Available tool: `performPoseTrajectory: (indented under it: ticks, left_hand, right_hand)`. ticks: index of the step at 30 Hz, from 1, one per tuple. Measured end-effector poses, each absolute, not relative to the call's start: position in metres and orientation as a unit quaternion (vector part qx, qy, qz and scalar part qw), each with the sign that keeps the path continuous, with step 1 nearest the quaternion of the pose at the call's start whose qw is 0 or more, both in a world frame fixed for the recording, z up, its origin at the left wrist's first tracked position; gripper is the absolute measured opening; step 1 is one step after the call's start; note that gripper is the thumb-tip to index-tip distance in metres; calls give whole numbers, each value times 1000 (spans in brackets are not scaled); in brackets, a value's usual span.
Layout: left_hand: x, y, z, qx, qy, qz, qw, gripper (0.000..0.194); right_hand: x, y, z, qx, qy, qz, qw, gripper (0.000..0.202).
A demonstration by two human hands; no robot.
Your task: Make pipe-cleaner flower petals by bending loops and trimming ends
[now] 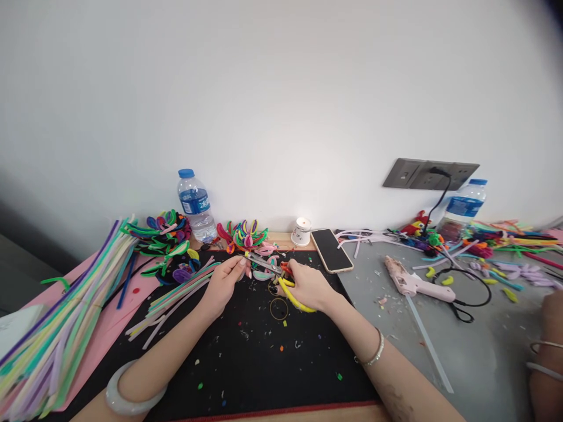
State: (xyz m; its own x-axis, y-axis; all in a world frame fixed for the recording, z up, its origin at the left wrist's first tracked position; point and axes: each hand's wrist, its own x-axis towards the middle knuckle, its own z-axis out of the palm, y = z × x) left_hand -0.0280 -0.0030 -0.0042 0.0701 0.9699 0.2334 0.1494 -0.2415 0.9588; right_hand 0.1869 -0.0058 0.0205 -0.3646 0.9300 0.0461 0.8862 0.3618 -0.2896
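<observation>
My right hand point(303, 286) is closed around long-nose pliers point(266, 264) with orange and yellow handles. Their grey jaws point left, toward the fingertips of my left hand point(226, 281). That hand is pinched closed; whatever lies between its fingers is too small to make out. Just behind the pliers is a pink, green and white piece of bent pipe cleaners point(263, 274). A thin ring point(278, 309) lies on the black mat point(264, 375) below my right hand. Left of my left hand rests a small bunch of pastel pipe cleaners point(176, 299).
A large pipe cleaner bundle point(74, 316) lies left. Along the wall stand a water bottle point(196, 205), pipe-cleaner flowers point(246, 234), a paper cup point(301, 232) and a phone point(332, 251). At right are a corded glue gun point(417, 287) and another person's arm point(549, 351).
</observation>
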Motion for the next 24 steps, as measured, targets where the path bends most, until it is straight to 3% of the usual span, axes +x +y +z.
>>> performPoseTrajectory:
  ticks: [24]
  left_hand:
    - [-28, -5, 1, 649, 456, 461, 397, 33]
  right_hand:
    - [184, -8, 27, -530, -825, 157, 117, 32]
